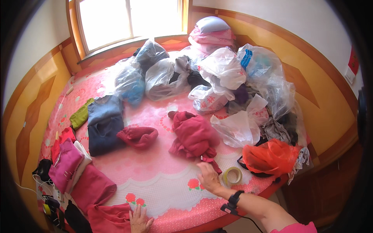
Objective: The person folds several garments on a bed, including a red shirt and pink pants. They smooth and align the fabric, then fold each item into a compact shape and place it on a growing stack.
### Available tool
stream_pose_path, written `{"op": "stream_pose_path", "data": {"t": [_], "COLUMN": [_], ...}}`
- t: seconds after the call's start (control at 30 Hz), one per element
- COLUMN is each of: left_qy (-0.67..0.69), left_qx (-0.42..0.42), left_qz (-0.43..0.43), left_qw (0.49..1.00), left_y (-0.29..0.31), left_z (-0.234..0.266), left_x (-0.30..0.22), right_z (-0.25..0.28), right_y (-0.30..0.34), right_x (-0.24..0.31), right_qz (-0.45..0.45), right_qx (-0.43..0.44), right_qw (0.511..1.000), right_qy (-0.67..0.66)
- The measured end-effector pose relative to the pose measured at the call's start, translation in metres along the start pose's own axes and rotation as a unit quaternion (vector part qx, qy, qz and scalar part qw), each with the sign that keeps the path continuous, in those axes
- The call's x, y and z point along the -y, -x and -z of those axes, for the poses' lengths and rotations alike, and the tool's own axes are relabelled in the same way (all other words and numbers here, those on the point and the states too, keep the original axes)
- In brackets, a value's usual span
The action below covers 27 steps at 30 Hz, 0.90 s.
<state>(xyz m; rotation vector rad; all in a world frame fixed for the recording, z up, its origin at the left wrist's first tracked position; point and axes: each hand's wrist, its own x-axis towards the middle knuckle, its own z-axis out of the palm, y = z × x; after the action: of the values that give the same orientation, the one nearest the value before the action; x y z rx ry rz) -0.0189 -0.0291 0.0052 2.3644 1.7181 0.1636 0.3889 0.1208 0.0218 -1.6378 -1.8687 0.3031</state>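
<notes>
My right hand (208,176) rests flat on the pink floral bedcover (155,171), fingers spread, just below the crumpled dark-red garment (193,136) and touching its trailing edge. A roll of clear tape (232,176) lies right beside that hand. My left hand (139,220) lies open at the near edge of the bed, next to a folded red cloth (108,217). A rolled red knit piece (137,136) sits in the middle of the bed. Neither hand holds anything.
Folded clothes line the left side: a navy stack (103,124), a green piece (81,115), pink and red ones (68,163). Several plastic bags of clothing (217,73) pile at the back and right, with an orange bag (272,157) near the right edge. Window behind.
</notes>
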Motion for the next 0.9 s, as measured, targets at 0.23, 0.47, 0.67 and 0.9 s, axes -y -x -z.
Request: {"op": "stream_pose_path", "data": {"t": [0.23,0.47,0.67,0.9], "left_qy": [-0.087,-0.066,-0.068,-0.015], "left_qx": [-0.029,-0.063,-0.077,-0.109], "left_qz": [0.09,0.087,0.082,0.083], "left_qw": [0.992,0.992,0.991,0.99], "left_y": [-0.009,-0.007,-0.006,-0.006], "left_z": [-0.039,-0.045,-0.046,-0.035], "left_x": [-0.016,-0.011,-0.011,-0.018], "right_z": [-0.037,-0.025,0.055,0.177], "right_y": [-0.101,-0.137,-0.195,-0.181], "right_x": [-0.042,-0.078,-0.04,0.134], "right_qz": [-0.077,-0.048,-0.097,0.012], "right_qx": [0.019,0.088,-0.067,-0.011], "right_qw": [0.984,0.987,0.976,0.75], "right_qy": [0.158,0.122,-0.186,-0.661]}}
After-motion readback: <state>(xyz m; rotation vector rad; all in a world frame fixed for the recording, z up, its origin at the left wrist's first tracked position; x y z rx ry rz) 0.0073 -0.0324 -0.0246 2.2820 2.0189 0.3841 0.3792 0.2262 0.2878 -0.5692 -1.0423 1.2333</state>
